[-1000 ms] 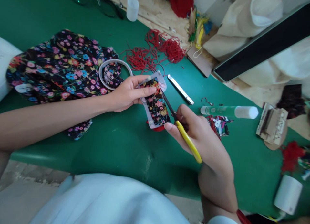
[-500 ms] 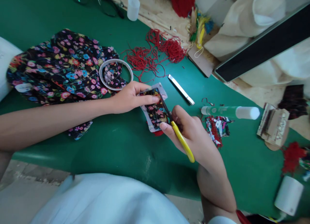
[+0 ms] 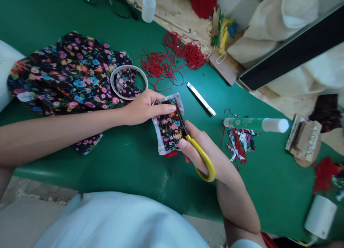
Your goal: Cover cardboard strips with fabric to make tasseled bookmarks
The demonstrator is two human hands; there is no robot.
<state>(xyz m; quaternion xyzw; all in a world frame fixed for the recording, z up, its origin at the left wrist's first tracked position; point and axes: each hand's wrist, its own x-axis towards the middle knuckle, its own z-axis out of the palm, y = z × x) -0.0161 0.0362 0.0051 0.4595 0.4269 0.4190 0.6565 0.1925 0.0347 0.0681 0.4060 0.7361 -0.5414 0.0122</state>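
The green tabletop (image 3: 126, 180) is partly covered by crumpled floral fabric (image 3: 72, 72). Beside it, yellow-handled scissors (image 3: 188, 137) are gripped by the right hand (image 3: 213, 149), their blades set at the pale-bordered floral panel (image 3: 169, 130), which is pinched by the left hand (image 3: 146, 108) over the tabletop.

Scissors (image 3: 198, 146) apparently touch floral patch (image 3: 168, 129).
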